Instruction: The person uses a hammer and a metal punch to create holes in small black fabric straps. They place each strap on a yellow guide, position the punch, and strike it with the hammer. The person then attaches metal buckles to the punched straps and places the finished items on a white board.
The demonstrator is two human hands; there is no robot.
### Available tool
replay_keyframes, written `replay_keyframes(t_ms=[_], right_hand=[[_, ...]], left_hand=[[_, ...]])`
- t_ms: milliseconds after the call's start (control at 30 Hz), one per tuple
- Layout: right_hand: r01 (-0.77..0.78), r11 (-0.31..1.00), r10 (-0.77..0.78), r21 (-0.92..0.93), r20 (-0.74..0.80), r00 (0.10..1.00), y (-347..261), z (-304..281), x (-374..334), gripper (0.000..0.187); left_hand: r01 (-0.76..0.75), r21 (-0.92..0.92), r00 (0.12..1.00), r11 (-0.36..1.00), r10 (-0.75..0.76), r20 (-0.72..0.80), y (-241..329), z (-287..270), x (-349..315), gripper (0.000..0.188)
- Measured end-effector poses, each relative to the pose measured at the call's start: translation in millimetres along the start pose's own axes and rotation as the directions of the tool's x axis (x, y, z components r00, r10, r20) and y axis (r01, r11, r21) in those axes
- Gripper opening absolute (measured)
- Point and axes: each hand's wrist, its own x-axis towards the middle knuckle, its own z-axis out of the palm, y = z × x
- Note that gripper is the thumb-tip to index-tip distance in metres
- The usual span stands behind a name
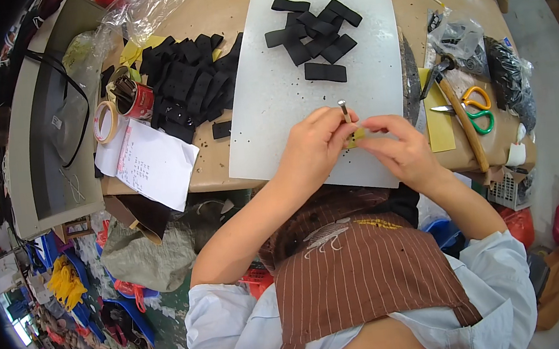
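My left hand (314,145) is closed around a short metal punch (344,108), whose flared, rounded head sticks up above the fingers. Facing it, my right hand (405,151) pinches a small yellow piece (356,136) with dark spots, partly hidden by the fingers of both hands. Both hands are over the near part of a white board (263,115). Beyond them lies a single flat black strap loop (325,72). A loose pile of similar black strap loops (309,34) rests farther back on the board.
Left of the board are a heap of black straps (191,81), a red can (139,102), a tape roll (106,122) and paper sheets (156,163). On the right lie a wooden-handled hammer (463,124), scissors (479,111), a yellow sheet (440,130) and plastic bags (459,40).
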Motion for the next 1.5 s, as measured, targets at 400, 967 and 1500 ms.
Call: replay_keyframes(t_ms=[400, 967, 1500], right_hand=[[-0.466, 0.692, 0.387, -0.552, -0.261, 0.884, 124.4, -107.3, -76.1, 0.03], [-0.344, 0.851, 0.431, 0.396, -0.153, 0.889, -27.2, -180.7, 11.9, 0.04], [-0.407, 0.885, 0.463, -0.228, 0.324, 0.825, -49.1, -104.3, 9.3, 0.027]], left_hand=[[-0.073, 0.09, 0.997, 0.993, 0.075, -0.027, 4.3, 0.9, -2.8, 0.009], [-0.163, 0.24, 0.975, 0.957, 0.194, -0.111, 2.1, 9.8, -5.7, 0.019], [-0.03, 0.272, 0.992, 0.962, 0.061, -0.107, 0.3, 9.8, -3.9, 0.018]])
